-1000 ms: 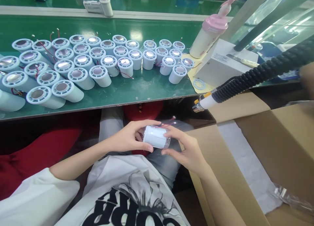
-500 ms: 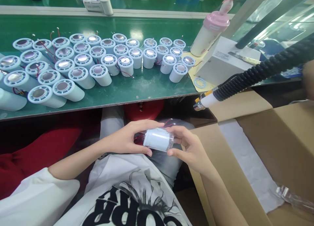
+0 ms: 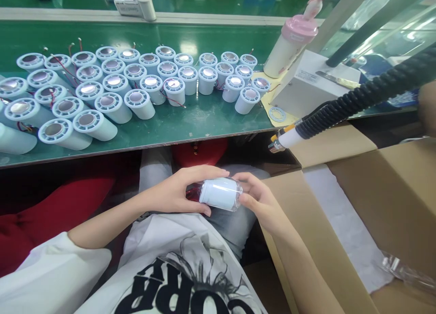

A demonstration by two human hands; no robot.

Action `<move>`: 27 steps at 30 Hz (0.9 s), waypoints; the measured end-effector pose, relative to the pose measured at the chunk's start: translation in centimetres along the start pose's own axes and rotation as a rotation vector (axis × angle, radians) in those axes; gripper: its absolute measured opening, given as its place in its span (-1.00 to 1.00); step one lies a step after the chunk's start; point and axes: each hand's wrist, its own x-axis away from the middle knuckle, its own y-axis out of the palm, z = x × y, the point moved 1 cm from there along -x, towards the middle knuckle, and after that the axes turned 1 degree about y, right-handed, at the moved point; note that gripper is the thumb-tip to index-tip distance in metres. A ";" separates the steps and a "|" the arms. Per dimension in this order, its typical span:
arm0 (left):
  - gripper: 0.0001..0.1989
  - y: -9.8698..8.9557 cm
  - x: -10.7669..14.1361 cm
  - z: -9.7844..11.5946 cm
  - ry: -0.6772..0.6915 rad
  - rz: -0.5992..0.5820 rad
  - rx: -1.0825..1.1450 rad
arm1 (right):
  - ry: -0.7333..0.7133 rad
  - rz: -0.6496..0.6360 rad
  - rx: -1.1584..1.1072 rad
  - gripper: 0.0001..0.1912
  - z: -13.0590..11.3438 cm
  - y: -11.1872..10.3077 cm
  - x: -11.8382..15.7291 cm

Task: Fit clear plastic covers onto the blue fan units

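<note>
Over my lap, my left hand [image 3: 185, 189] curls around the left end of a light-blue cylinder [image 3: 218, 193] in a clear plastic sleeve. Its thumb lies below and its fingers above. At the other end, my right hand [image 3: 260, 200] pinches the clear sleeve's edge with thumb and fingertips. The cylinder lies on its side, and the sleeve reaches a little past its right end. Something dark red shows in the gap by my left palm; I cannot make out what it is. On the green bench stand several similar cylinders [image 3: 114, 107] with ribbed end rings, some with thin red wires.
An open cardboard box [image 3: 309, 232] with white paper [image 3: 344, 227] and clear plastic is at my right. Above it hangs a black ribbed hose [image 3: 340, 105] with a metal nozzle. A pink-lidded bottle [image 3: 289, 46] and a pale blue ring [image 3: 277, 114] are at the bench's right end.
My right thumb has moved from under the cylinder up to the sleeve's right end. The thin wires above the cylinder no longer show. My left hand has hardly moved.
</note>
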 end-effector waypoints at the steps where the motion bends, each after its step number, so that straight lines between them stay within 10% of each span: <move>1: -0.20 0.0 0.0 0.0 0.001 -0.002 -0.002 | 0.006 0.007 -0.005 -0.58 0.0 0.1 -0.1; 27: -0.29 0.3 0.0 -0.5 0.062 0.021 0.105 | 0.527 -0.145 -0.306 -0.22 1.2 1.4 -0.7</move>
